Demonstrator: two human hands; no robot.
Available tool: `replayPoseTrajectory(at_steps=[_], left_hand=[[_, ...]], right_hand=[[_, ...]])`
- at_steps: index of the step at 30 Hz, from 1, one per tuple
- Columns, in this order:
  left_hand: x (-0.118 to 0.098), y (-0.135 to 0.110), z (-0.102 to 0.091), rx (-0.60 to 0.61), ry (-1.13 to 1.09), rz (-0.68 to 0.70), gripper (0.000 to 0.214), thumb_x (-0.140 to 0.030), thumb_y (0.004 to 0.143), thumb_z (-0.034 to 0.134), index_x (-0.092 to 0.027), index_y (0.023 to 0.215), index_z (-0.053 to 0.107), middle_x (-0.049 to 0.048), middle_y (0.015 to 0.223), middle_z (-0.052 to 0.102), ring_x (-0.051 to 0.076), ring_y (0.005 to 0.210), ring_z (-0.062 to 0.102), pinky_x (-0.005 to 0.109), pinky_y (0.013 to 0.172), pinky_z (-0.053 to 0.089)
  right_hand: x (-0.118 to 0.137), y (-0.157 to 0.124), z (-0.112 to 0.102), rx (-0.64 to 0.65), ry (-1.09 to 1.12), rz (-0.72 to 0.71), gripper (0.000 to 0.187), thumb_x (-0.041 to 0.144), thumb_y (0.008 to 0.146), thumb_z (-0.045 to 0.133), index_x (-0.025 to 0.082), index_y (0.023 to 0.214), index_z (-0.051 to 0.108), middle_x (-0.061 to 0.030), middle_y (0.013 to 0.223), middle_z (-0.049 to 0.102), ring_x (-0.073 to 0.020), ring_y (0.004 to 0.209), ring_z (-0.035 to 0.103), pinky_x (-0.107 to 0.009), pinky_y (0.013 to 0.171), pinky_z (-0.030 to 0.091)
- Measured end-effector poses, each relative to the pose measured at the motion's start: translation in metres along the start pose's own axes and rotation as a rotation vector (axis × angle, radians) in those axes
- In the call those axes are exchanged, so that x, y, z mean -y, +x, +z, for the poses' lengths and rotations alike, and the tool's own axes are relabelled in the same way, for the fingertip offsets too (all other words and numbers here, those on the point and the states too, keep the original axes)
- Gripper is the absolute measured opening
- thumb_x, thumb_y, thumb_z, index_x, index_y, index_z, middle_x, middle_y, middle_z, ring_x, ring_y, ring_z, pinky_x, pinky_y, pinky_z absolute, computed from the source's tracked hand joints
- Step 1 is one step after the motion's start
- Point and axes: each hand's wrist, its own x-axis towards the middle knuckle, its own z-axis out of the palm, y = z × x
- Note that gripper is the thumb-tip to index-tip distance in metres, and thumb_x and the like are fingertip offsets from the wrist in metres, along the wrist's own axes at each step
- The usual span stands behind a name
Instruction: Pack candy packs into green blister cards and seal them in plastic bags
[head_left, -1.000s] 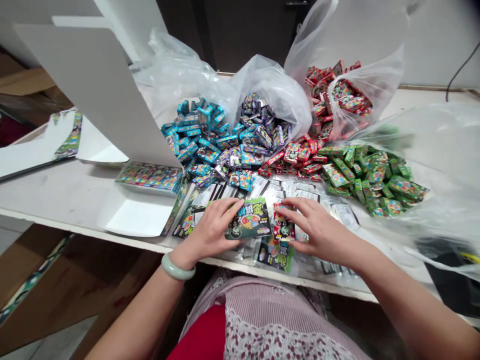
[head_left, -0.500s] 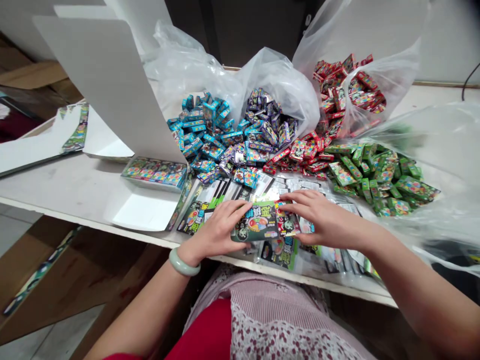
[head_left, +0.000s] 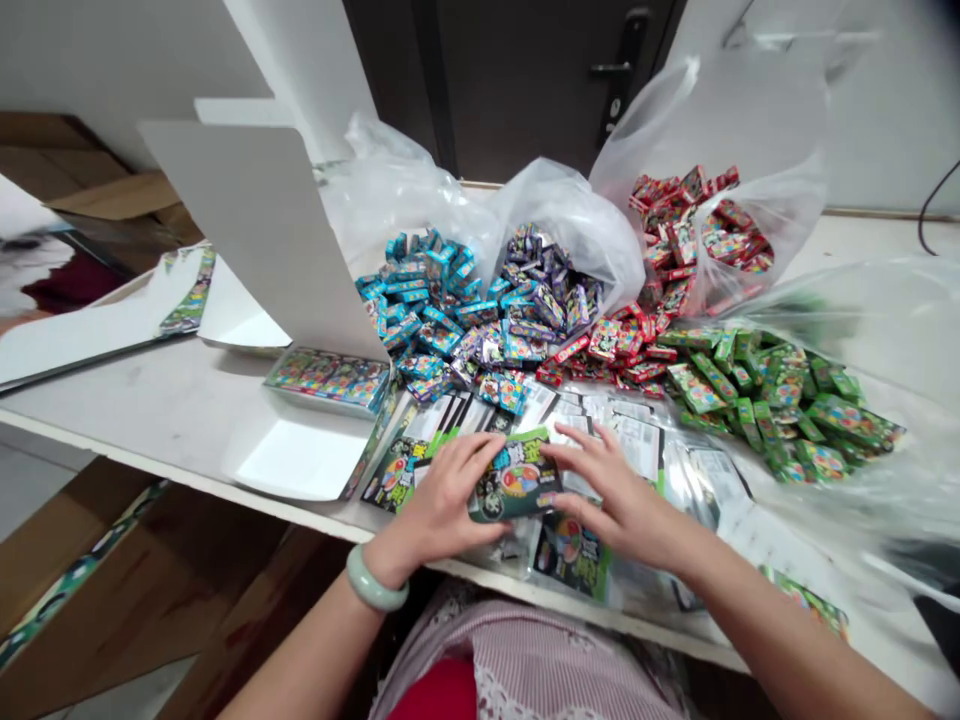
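Both my hands hold a green printed pouch (head_left: 517, 478) at the table's near edge. My left hand (head_left: 442, 497), with a jade bangle on the wrist, grips the pouch's left side. My right hand (head_left: 611, 495) is closed on its right end, fingers pressed against the opening. Under the pouch lies a spread of flat empty pouches (head_left: 637, 450), some printed green, some clear and silver. Whether a small box is inside the pouch is hidden.
Behind the pouches lie heaps of small boxes: blue (head_left: 424, 295), purple (head_left: 544, 285), red (head_left: 679, 230) in plastic bags and green (head_left: 780, 395) on the right. An open white display carton (head_left: 296, 455) with a filled row of boxes (head_left: 330, 378) stands at left. A dark door is behind.
The small red box that my right hand held beside the pouch has gone out of sight at the pouch's opening. My right hand has closed in against the pouch. The camera tilted up a little.
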Motion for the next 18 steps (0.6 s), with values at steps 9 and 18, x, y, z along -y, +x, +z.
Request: replayPoseTrajectory(at_steps=[9, 18], left_hand=[[0.016, -0.012, -0.023, -0.09, 0.095, -0.095, 0.095, -0.034, 0.07, 0.078, -0.026, 0.148, 0.023, 0.0146, 0.138, 0.044, 0.035, 0.127, 0.045, 0.054, 0.106, 0.041], [0.028, -0.027, -0.032, -0.131, 0.141, -0.143, 0.09, -0.035, 0.074, 0.075, -0.026, 0.148, 0.024, 0.0136, 0.138, 0.044, 0.034, 0.127, 0.046, 0.052, 0.106, 0.042]], right_hand=[[-0.069, 0.121, -0.008, -0.324, -0.068, 0.189, 0.024, 0.026, 0.087, 0.06, 0.02, 0.108, 0.067, -0.0119, 0.115, 0.07, -0.0298, 0.112, 0.059, -0.049, 0.1, 0.039], [-0.098, 0.183, -0.011, -0.425, 0.144, 0.265, 0.021, 0.024, 0.084, 0.055, 0.017, 0.101, 0.064, -0.0126, 0.105, 0.07, -0.0278, 0.105, 0.06, -0.045, 0.095, 0.04]])
